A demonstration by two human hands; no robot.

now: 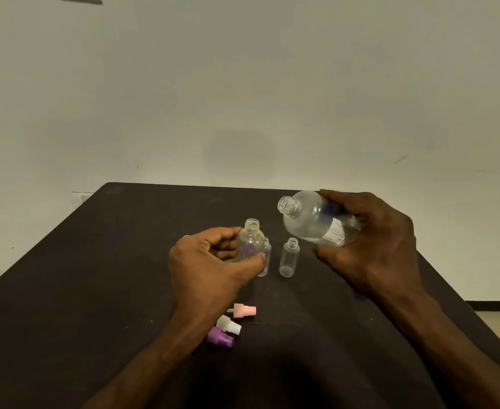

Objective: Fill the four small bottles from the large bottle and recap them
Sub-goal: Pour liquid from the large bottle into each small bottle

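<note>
Left hand (213, 261) grips an uncapped small bottle (250, 243); right hand (369, 243) wraps the tilted large bottle (316, 219). Small ones look empty, spray caps (228, 324) still off, so basically everything's left.

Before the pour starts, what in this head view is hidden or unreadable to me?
- Fourth small bottle: none seen; something pale peeks out behind the left hand, unidentifiable.
- Small bottle behind the held small bottle: mostly covered; fill level unreadable.
- Large bottle: base and label hidden by the right hand; print too small.
- Fourth cap: only the pink cap, white cap and purple cap show.
</note>
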